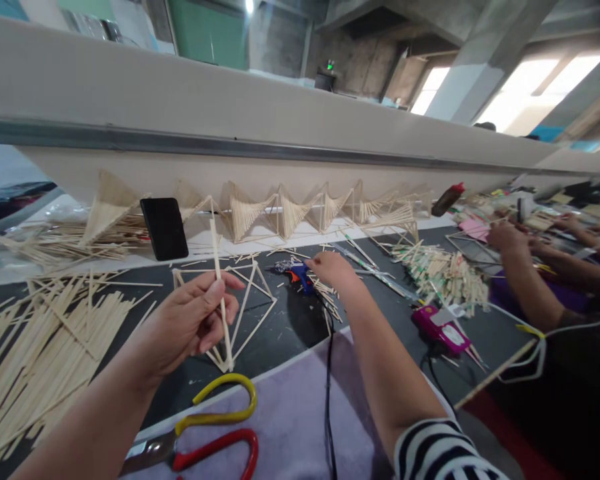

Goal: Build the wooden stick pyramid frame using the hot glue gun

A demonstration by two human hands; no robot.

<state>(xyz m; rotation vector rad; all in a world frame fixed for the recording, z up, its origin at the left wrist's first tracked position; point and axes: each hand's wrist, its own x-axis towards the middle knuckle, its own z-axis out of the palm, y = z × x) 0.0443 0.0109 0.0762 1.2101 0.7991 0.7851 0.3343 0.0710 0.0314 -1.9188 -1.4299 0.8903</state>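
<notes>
My left hand (200, 313) pinches a thin wooden stick (215, 243) between thumb and fingers and holds it nearly upright. Below and behind that hand, an angular frame of glued sticks (254, 331) rests on the dark tabletop (300, 327). Farther right, the fingers of my right hand (333, 270) close at the rear of a blue glue gun (304, 280) with an orange trigger. Its nozzle points left, and a black cord (329, 373) runs from it toward me. The fingertips of my right hand are partly hidden.
Loose sticks (45, 340) pile up at the left. Scissors (215, 419) lie in front on a purple cloth (285, 413). A phone (164, 229), twisted stick structures (293, 213) and a bottle (447, 200) line the back. Rightward are a magenta device (440, 328) and co-workers' hands (507, 237).
</notes>
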